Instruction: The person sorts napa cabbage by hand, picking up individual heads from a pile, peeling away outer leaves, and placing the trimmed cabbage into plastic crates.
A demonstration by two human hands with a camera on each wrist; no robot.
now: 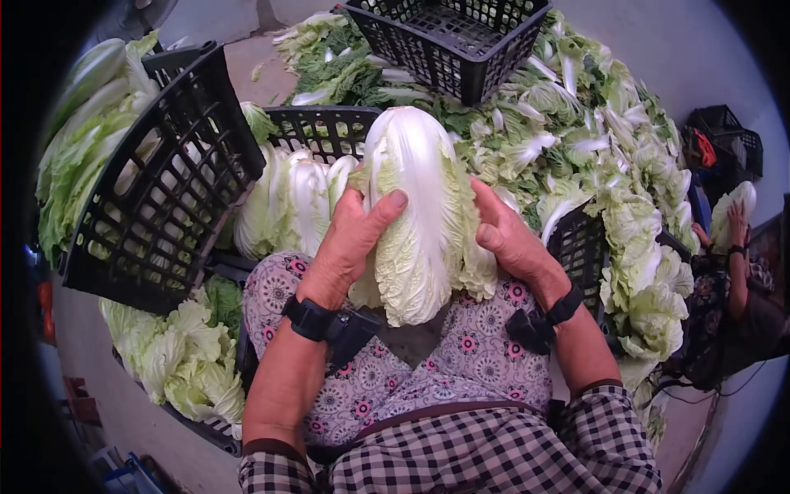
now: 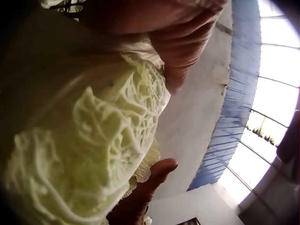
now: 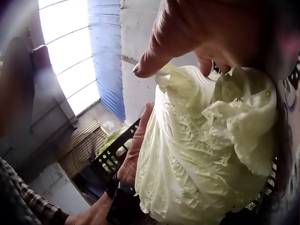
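Observation:
A large napa cabbage (image 1: pixel 411 214), white-ribbed with pale green crinkled leaves, is held upright over the person's lap, its white base up. The left hand (image 1: pixel 355 230) grips it from the left, thumb lying across its front. On the other side is the right hand (image 1: pixel 512 235), its fingers (image 3: pixel 205 64) bent round behind the cabbage's edge, mostly hidden by leaf. The right thumb (image 2: pixel 165 168) sticks out, off the front of the cabbage. Loose outer leaves (image 3: pixel 251 117) hang on the side by the right hand.
A black crate (image 1: pixel 164 181) stands tilted at the left, beside several cabbages (image 1: pixel 306 202) in another crate. Trimmed leaves (image 1: pixel 527 140) heap up behind and to the right. A black crate (image 1: pixel 448 49) sits on that heap. Another person (image 1: pixel 736 280) holds a cabbage at far right.

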